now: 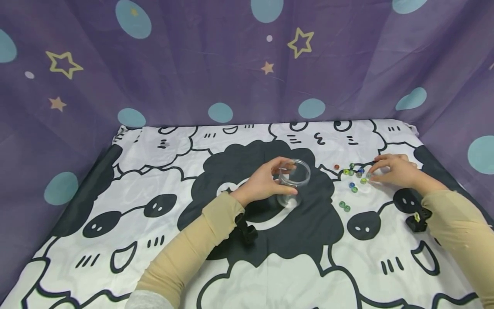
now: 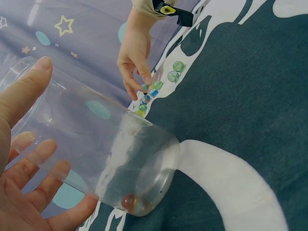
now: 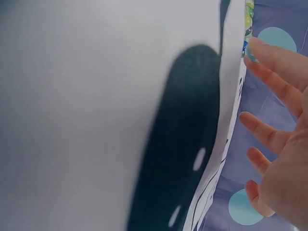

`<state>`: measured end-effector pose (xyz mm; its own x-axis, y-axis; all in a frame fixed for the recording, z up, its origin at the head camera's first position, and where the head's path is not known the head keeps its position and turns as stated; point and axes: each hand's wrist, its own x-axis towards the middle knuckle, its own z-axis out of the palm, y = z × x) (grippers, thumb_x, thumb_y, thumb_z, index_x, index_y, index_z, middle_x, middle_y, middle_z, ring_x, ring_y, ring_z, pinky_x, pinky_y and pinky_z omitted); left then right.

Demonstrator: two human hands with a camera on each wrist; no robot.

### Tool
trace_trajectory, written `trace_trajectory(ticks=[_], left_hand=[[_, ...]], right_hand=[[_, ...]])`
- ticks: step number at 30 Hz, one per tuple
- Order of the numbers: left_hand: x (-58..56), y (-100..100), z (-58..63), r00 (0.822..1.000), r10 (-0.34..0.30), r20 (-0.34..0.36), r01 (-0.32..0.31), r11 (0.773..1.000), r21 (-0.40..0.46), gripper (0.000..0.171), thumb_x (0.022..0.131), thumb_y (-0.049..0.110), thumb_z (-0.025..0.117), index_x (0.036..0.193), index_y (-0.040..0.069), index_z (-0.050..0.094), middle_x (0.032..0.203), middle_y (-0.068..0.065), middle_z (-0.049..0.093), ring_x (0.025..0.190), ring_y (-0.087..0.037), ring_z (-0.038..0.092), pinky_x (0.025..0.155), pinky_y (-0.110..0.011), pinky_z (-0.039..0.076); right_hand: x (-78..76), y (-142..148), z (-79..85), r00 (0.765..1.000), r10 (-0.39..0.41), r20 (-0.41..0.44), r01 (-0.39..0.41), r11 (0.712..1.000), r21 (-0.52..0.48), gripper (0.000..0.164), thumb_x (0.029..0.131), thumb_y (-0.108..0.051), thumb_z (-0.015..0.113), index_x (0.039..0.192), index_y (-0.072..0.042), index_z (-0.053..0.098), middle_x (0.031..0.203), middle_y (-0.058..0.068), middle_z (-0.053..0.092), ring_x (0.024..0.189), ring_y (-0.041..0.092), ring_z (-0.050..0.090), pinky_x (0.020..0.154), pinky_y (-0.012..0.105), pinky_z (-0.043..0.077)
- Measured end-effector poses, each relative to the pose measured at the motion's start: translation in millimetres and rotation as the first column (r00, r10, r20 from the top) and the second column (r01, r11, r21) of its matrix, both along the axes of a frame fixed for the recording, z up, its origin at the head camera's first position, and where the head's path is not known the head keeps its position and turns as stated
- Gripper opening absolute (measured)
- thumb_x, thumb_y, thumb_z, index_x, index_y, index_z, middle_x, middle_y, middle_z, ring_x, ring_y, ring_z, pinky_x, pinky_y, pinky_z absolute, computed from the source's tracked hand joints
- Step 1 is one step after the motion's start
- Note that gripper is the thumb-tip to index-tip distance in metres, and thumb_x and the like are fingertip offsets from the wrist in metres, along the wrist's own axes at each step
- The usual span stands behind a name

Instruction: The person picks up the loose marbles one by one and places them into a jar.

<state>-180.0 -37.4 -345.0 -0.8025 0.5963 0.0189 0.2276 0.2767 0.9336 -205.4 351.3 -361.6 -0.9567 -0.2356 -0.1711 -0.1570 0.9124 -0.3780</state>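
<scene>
My left hand point(image 1: 266, 182) holds a clear jar point(image 1: 295, 195) by its upper part, thumb on one side and fingers round the other. Low in the jar, a reddish marble point(image 2: 129, 201) shows through the wall and seems to lie inside. To the right, my right hand point(image 1: 397, 171) reaches over several loose glass marbles point(image 1: 354, 189). Its thumb and forefinger pinch a pale greenish marble point(image 1: 368, 175), partly covered by the fingertips. In the right wrist view the other fingers point(image 3: 264, 132) are spread apart.
A red marble point(image 1: 336, 167) lies at the left of the group, and a green pair point(image 1: 344, 206) sits nearer to me. The cloth point(image 1: 127, 184) has black-and-white cartoon shapes. A purple curtain point(image 1: 193, 64) with stars and dots hangs behind the table.
</scene>
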Motion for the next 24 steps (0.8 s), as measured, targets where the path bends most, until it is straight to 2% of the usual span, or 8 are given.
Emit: trace_trajectory(ticks=[4,10,17,24], left_hand=[[0.0,0,0.1,1.0,0.001,0.0,-0.001,1.0,0.0,0.067,0.076,0.013,0.08,0.134,0.014,0.047,0.136,-0.011,0.052,0.127,-0.026,0.048,0.1,-0.034,0.048],[-1.1,1,-0.7,1.0,0.003,-0.001,-0.003,1.0,0.0,0.067,0.077,0.013,0.08,0.134,0.014,0.047,0.136,-0.01,0.053,0.127,-0.027,0.048,0.1,-0.034,0.048],[-1.4,1,-1.6,1.0,0.0,-0.003,0.0,1.0,-0.005,0.067,0.076,0.014,0.08,0.135,0.014,0.047,0.137,-0.011,0.052,0.126,-0.026,0.049,0.099,-0.033,0.048],[-1.7,1,-0.8,1.0,0.0,-0.011,0.0,1.0,0.0,0.068,0.076,0.012,0.08,0.135,0.011,0.046,0.136,-0.012,0.053,0.126,-0.028,0.049,0.099,-0.035,0.049]], right_hand=[[1.3,1,2.5,0.999,-0.007,-0.042,0.007,1.0,-0.003,0.028,0.082,-0.024,0.073,0.099,-0.002,0.071,0.133,0.034,0.039,0.116,0.063,0.023,0.079,0.076,0.023],[5.2,1,8.9,0.994,-0.018,-0.112,0.012,0.999,-0.05,0.033,0.082,-0.023,0.072,0.103,0.002,0.068,0.134,0.033,0.038,0.119,0.065,0.019,0.079,0.081,0.018],[9.5,-2,13.6,0.974,-0.049,-0.22,0.02,0.991,-0.133,0.026,0.081,-0.02,0.073,0.098,0.0,0.07,0.131,0.029,0.045,0.122,0.061,0.022,0.079,0.074,0.022],[9.8,-8,19.9,0.971,-0.066,-0.23,0.023,0.983,-0.184,0.028,0.082,-0.016,0.073,0.102,0.003,0.069,0.135,0.028,0.042,0.126,0.06,0.018,0.083,0.08,0.015]])
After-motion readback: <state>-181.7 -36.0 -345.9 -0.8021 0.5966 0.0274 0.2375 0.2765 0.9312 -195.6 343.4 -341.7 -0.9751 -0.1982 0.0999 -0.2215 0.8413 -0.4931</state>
